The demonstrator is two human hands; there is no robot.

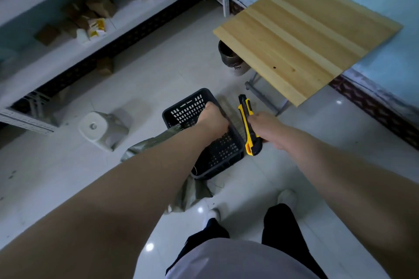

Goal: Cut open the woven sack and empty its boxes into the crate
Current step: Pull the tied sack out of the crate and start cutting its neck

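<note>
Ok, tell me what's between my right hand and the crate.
The yellow knife, gripped in the right hand, lies between that hand and the near side of the crate, as the head view shows.

The crate [226, 149] stands on the floor [158, 79], sack [145, 147] at left, table [306, 36] behind right.

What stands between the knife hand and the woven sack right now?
The black crate, gripped by the left hand, sits between the right hand with its knife and the sack, partly covering it.
</note>
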